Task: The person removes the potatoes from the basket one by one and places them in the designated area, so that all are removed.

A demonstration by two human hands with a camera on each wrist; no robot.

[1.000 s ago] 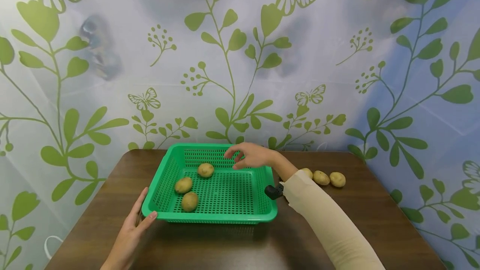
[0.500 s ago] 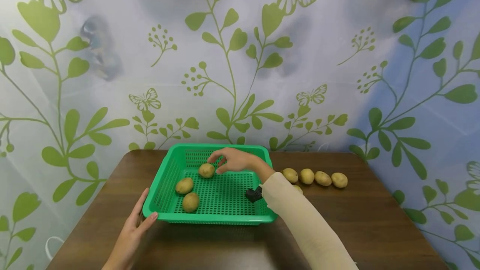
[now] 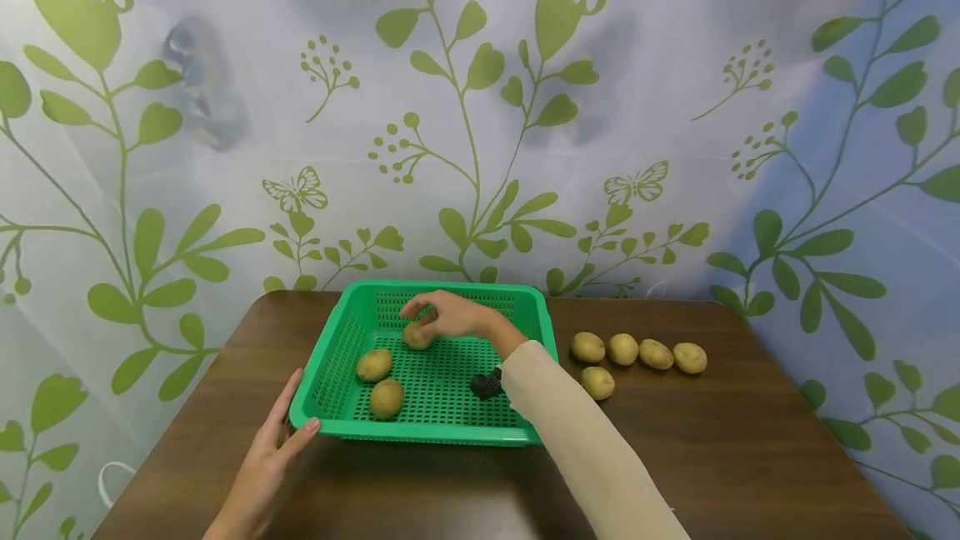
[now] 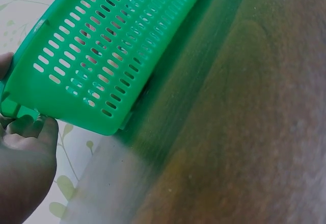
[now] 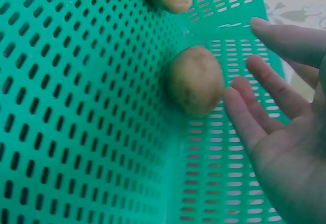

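Observation:
My left hand (image 3: 262, 458) grips the near left corner of a green slotted plastic basket (image 3: 420, 431), thumb on the rim; the left wrist view shows fingers at that corner of the basket (image 4: 76, 117). My right hand (image 3: 452, 315) reaches inside over the potato (image 3: 413, 337) nearest the back wall, covering part of it. In the right wrist view its fingers (image 5: 275, 84) are spread, fingertips right at the side of the potato (image 5: 197, 81). Two more potatoes lie in the basket's left part, one oval (image 3: 374, 365) and one rounder (image 3: 386, 399).
Several loose potatoes lie right of the basket on the brown wooden table (image 3: 735, 440), in a row (image 3: 623, 349) with one potato (image 3: 597, 383) in front. A leaf-patterned curtain (image 3: 480, 107) hangs behind. A black wrist device (image 3: 487, 384) sits at the right sleeve.
My right hand has moved left and down, from over the basket's back right to the rear potato. The left hand keeps its hold on the corner. The head view has shifted slightly.

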